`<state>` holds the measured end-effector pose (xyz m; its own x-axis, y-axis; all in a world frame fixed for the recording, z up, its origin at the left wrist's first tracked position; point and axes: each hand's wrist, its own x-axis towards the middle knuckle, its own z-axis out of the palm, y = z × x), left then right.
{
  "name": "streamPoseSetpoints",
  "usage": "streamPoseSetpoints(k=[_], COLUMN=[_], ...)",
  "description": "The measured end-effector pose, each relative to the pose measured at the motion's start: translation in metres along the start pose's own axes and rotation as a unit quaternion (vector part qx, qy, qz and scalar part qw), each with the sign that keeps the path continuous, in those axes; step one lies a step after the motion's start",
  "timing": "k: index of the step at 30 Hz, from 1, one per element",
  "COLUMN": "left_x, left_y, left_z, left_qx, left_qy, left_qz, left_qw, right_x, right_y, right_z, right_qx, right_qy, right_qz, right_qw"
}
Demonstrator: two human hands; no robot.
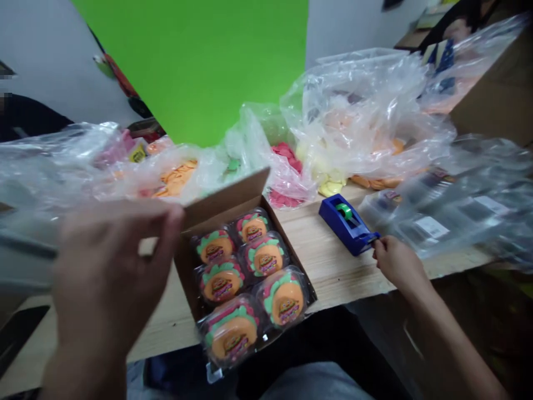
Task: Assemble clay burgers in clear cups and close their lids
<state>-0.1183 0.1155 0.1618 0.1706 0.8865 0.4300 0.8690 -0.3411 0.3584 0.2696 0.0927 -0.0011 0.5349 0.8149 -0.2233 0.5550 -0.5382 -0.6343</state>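
My right hand point(397, 261) pinches the end of the tape at the cutter of a blue tape dispenser point(347, 225). A green-cored tape roll point(344, 211) sits in the dispenser. My left hand point(112, 272) is raised close to the camera and blurred, its thumb and forefinger tips together; I cannot make out anything between them. Between my hands lies an open cardboard box point(227, 206), tilted at the table edge. Inside are several toy burgers point(266, 258) in clear plastic packs, with orange buns, green frills and printed labels. One front pack point(233, 333) lies at the box's open near side.
Clear plastic bags point(353, 122) of orange, yellow, pink and green pieces line the back of the wooden table point(328, 278). Flattened clear packaging point(453, 211) lies right. A green panel point(200, 66) stands behind. Another person's hand point(458, 30) shows at upper right.
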Motion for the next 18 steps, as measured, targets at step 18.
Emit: streamPoseSetpoints(k=[18], left_x=[-0.105], left_y=[0.002], left_z=[0.049], left_qx=[0.057], left_qy=[-0.090], left_qz=[0.136], left_qw=[0.985], right_x=[-0.059], right_y=[-0.039], right_z=[0.015], right_qx=[0.244], right_qy=[-0.168], right_qz=[-0.073], right_qw=[0.953])
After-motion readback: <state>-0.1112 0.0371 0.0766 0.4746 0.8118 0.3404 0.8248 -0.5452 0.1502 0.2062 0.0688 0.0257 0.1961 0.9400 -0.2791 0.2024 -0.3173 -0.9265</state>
